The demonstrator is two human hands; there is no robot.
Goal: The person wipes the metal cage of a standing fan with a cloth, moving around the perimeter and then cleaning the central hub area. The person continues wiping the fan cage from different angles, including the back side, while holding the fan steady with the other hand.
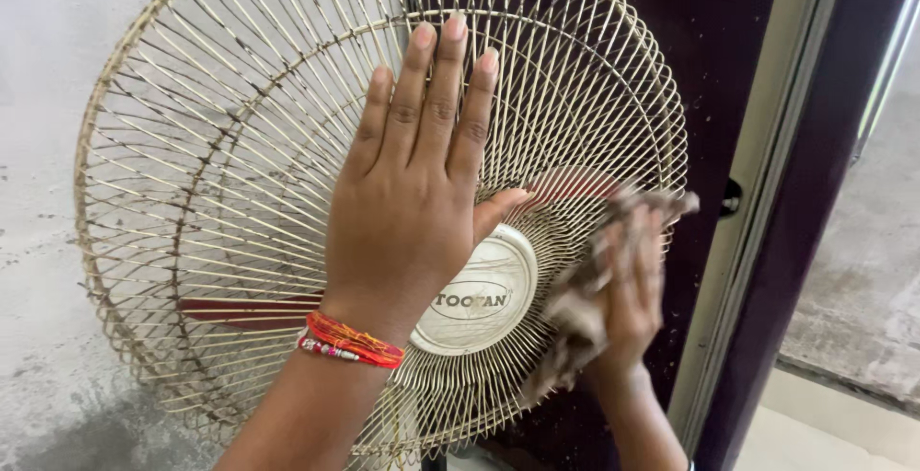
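Head camera, looking down and forward: left hand (412,203) laid flat against the fan grille (220,193), palm down on the wires, four fingers straight, pressed together and pointing up toward the top rim, thumb angled right toward the hub cap (479,289). Released, gripping nothing, only bearing on the wire. Forearm rising from the bottom edge, wrist ringed by an orange-red thread band (350,340) with a few small beads.

Right hand (628,279) blurred, raised at the right half of the grille, fingers curled around a crumpled brownish cloth (575,313) and pressing it to the wires just right of the hub cap. Clenched on the cloth; fingertips partly lost in the blur. Forearm climbing from the lower right.

Fan grille standing almost upright in the middle of the view, leaning against a pale grey wall (48,68) on the left and a dark maroon door panel (709,40) behind on the right. Round, domed, made of thin cream-coloured metal wires radiating from the centre, crossed by a ring, dulled with dark grime and specks. Hub cap round, off-white, smooth plastic. Dark red fan blade (249,310) showing through the wires at lower left. Pale door frame strip (767,174) and rough concrete ground (862,270) off to the right
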